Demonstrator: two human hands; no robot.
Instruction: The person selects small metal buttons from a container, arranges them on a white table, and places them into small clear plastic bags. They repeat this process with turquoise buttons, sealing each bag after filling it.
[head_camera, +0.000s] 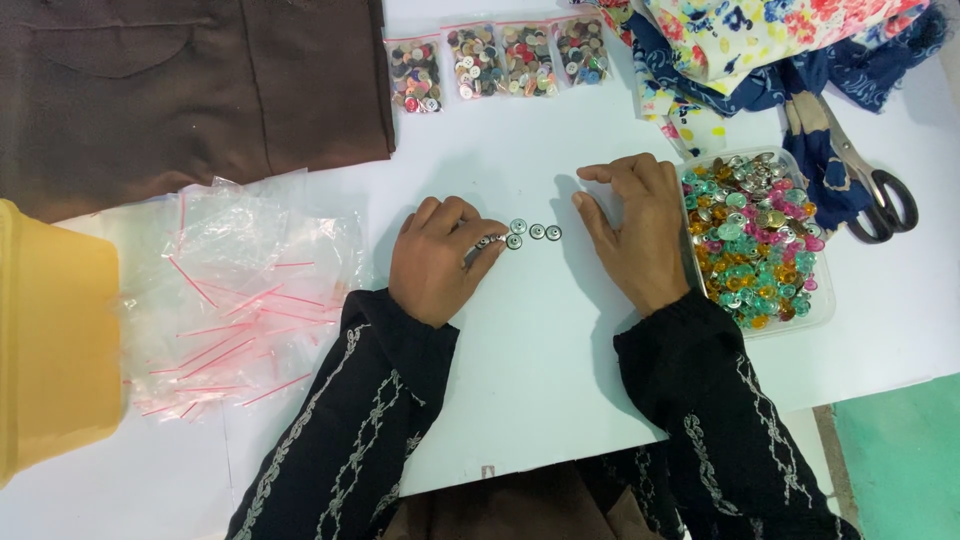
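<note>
Your left hand (437, 258) pinches a silver button (487, 242) beside three more (536, 231) on the white table (520, 330); right hand (630, 228) rests spread — against a clear tub of coloured buttons (760, 238). Four clear square button packets (500, 62) sit beyond — red-striped empty bags (240, 290) left.

4 loose buttons (530, 233) are lying on the table (520, 340) between the left hand (440, 258) and right hand (632, 228). A tray of buttons (757, 235) is sitting just right of the right hand, scissors (872, 180) beyond it. 4 button bags (498, 62) are lying behind; empty bags (235, 290) are lying left.
</note>
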